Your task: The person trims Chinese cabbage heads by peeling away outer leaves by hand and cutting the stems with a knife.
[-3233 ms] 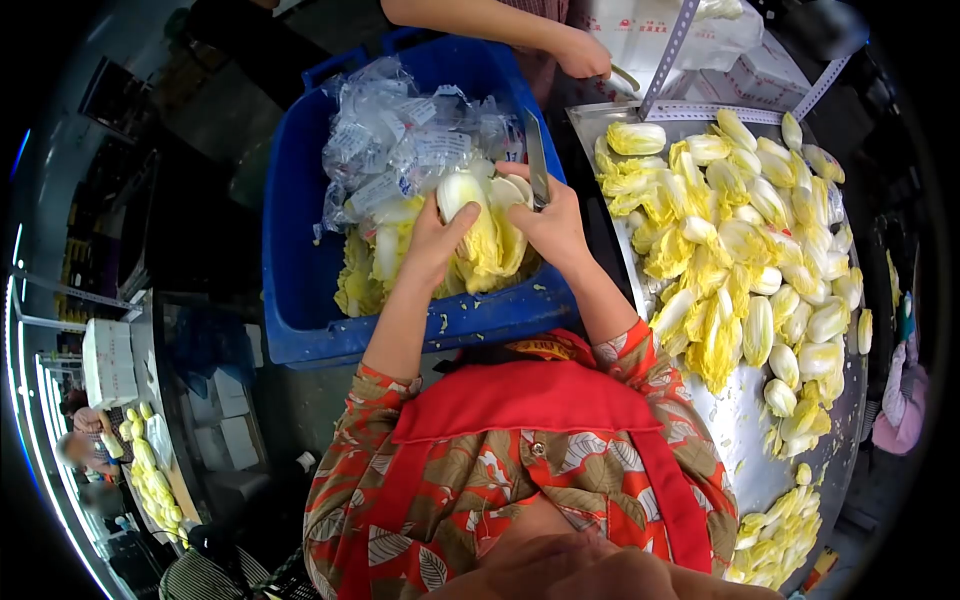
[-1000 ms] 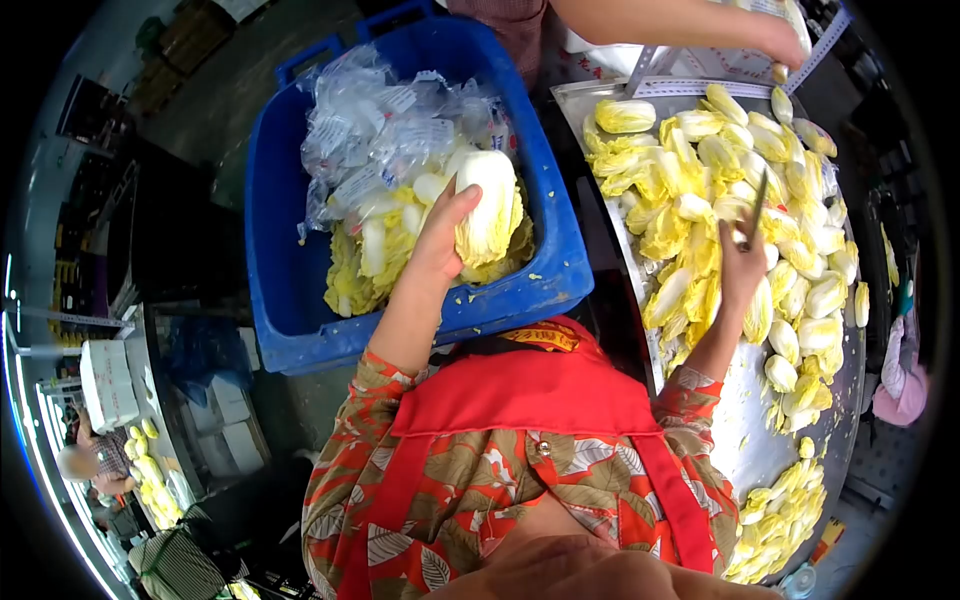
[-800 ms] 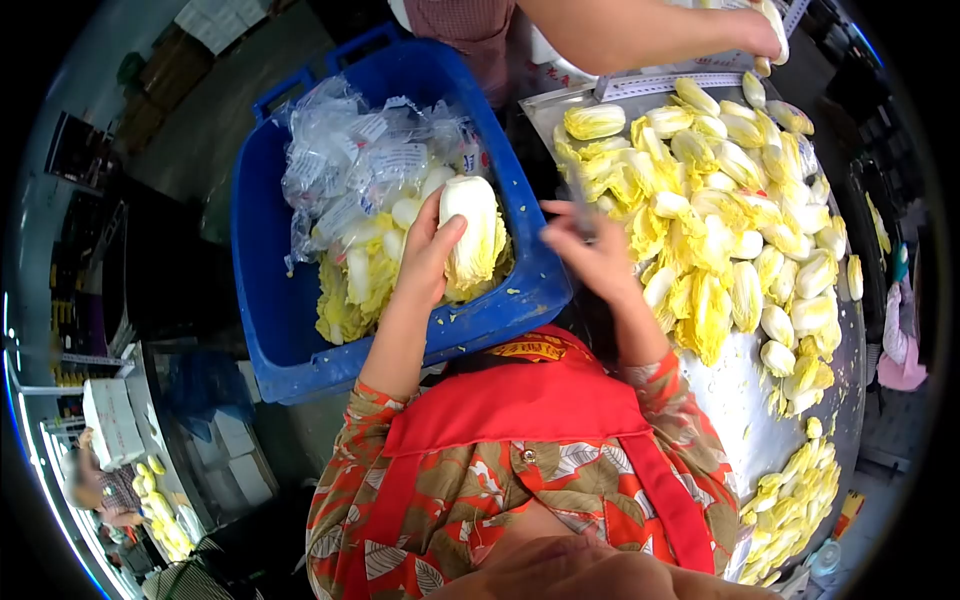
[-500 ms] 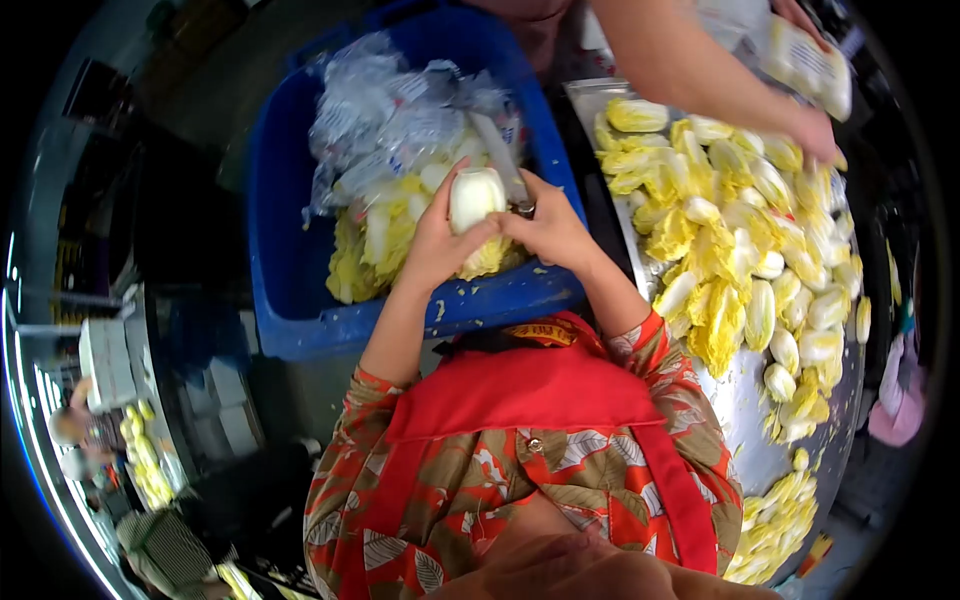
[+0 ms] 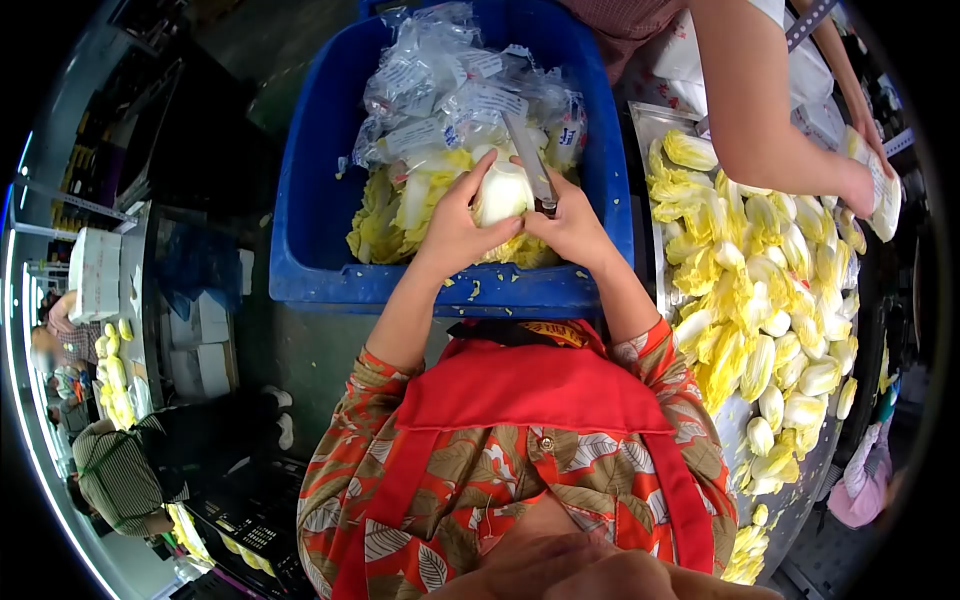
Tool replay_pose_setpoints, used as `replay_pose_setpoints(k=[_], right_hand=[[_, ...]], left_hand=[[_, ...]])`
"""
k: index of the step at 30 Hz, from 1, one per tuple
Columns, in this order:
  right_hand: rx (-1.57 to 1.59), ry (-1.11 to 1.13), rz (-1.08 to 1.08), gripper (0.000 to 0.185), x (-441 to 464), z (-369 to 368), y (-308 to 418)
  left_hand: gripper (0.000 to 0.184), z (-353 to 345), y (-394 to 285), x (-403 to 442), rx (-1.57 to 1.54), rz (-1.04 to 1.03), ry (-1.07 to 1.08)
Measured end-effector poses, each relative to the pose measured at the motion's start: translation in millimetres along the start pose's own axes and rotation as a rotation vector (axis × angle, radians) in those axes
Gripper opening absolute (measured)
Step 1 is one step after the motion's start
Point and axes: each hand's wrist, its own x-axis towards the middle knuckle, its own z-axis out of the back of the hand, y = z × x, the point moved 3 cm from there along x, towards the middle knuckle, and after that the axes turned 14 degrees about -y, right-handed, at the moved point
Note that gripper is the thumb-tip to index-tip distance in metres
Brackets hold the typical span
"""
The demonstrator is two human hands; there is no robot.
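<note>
My left hand (image 5: 455,228) is closed around a trimmed napa cabbage (image 5: 503,196), its pale root end facing up. A knife (image 5: 530,158) is in my right hand (image 5: 572,226), its blade pointing up and away beside the cabbage. My right thumb rests on the lower side of the cabbage, close to the left thumb. Both hands are over the near part of a blue bin (image 5: 430,290). Beneath them lie loose yellow-green cabbage leaves (image 5: 385,218), and crumpled clear plastic bags (image 5: 420,90) are heaped behind.
On my right, a metal table (image 5: 712,440) carries a large pile of napa cabbages (image 5: 790,330). Across it reaches a co-worker's arm (image 5: 760,110), with a white wrapped package (image 5: 882,195) at the hand. Other people and a white box (image 5: 97,275) are at far left.
The bin and table appear shifted right in view as the head turned. The co-worker's package has come lower, beside the cabbage pile. My hands keep the same hold on cabbage and knife.
</note>
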Motion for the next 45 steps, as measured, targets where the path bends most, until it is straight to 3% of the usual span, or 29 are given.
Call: replay_pose_setpoints(k=[3, 5, 7, 12, 18, 20, 21, 23, 24, 28, 33, 38, 39, 41, 43, 45], right_hand=[[-0.1, -0.018, 0.003, 0.049, 2.1, 1.2, 3.2], [-0.18, -0.036, -0.009, 0.047, 4.6, 2.9, 1.3], [-0.016, -0.073, 0.078, 0.044, 7.3, 4.6, -0.2], [0.194, -0.083, -0.053, 0.044, 9.1, 4.5, -8.4], [0.129, -0.055, -0.023, 0.039, 14.5, 7.0, -11.3], [0.034, -0.06, -0.019, 0.037, 17.7, 13.0, -13.1], [0.035, -0.055, -0.019, 0.037, 18.9, 14.0, -16.1], [0.013, -0.206, -0.086, 0.035, 21.7, 18.0, -25.6], [0.177, -0.22, -0.174, 0.033, 19.2, 16.5, -26.3], [0.406, -0.196, -0.308, 0.032, 16.0, 5.1, -31.3], [0.496, -0.207, -0.3, 0.028, 13.0, -0.7, -23.8], [0.407, -0.24, -0.156, 0.038, 16.0, -5.0, -15.9], [0.33, -0.163, -0.178, 0.051, 15.5, -3.6, -16.3], [0.1, -0.178, -0.023, 0.06, 11.5, -4.1, -8.4], [-0.053, -0.099, -0.067, 0.065, 1.0, 7.9, 21.3], [0.081, -0.058, 0.179, 0.069, 8.6, -0.3, -16.3]], left_hand=[[0.081, 1.1, 1.4, -1.4, 0.007, 0.0, 0.042], [0.077, 3.5, 1.1, -2.8, -0.215, 0.169, 0.102], [0.076, 4.0, 7.4, -0.6, -0.247, 0.149, 0.1], [0.075, 3.5, 10.3, 2.3, -0.364, 0.214, 0.078], [0.073, 4.3, 3.9, 3.3, 0.044, 0.054, 0.14], [0.074, 4.5, 12.7, 0.9, -0.497, 0.3, 0.226], [0.074, 6.1, 14.6, 0.2, -0.497, 0.3, 0.221], [0.074, 9.0, 15.4, 0.2, -0.784, 0.37, 0.214], [0.066, 6.6, 3.9, -0.2, -0.85, 0.394, 0.273], [0.058, -1.5, 16.3, 3.0, -0.769, 0.357, 0.012], [0.058, -1.8, 15.5, 5.6, -0.698, 0.378, -0.051], [0.055, -6.0, 15.2, 3.6, -0.704, 0.414, -0.09], [0.055, -6.2, 14.8, 3.3, -0.62, 0.399, -0.114], [0.053, -10.6, 16.2, 0.3, -0.53, 0.393, -0.16], [0.05, -12.0, 11.6, -4.1, -0.529, 0.432, -0.154], [0.05, -6.2, 23.6, -2.3, -0.495, 0.45, -0.152]])
